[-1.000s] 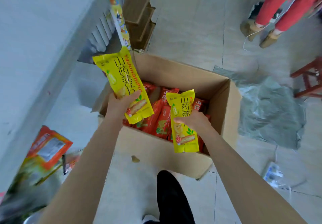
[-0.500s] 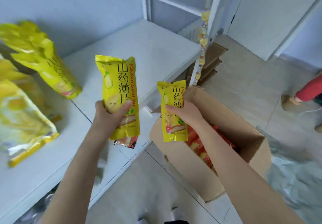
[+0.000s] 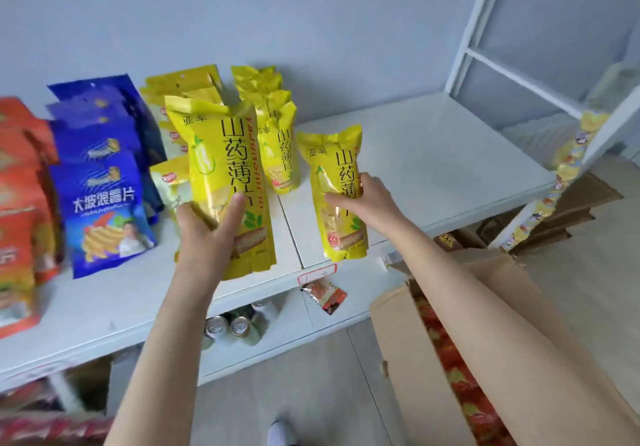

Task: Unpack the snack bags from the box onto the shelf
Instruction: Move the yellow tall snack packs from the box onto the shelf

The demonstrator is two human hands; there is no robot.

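Cardboard forms the box (image 3: 401, 348) at your lower right, nearest to you. Its top is open and red snack bags (image 3: 450, 359) fill the visible part, partly hidden by your right forearm. Just beyond the box, on the lower shelf level, a small red packet (image 3: 327, 295) lies near the front edge, and several cans (image 3: 239, 326) stand to its left. Your left hand (image 3: 204, 234) grips the large yellow snack bag (image 3: 221, 168) by its lower half, thumb across the front, and holds it upright over the front of the white shelf (image 3: 433, 154). Your right hand (image 3: 370, 199) grips the smaller yellow snack bag (image 3: 337, 196) at mid-height from its right side, fingers curled round it. This bag is upright with its bottom edge at the shelf's front edge; whether it touches the shelf cannot be determined. Both bags are out of the box and not yet released. Behind them, rows of matching yellow bags (image 3: 277, 140) stand on the shelf toward the wall. Blue bags (image 3: 100, 210) stand to their left, and orange bags (image 3: 17, 203) stand farther left at the frame edge.
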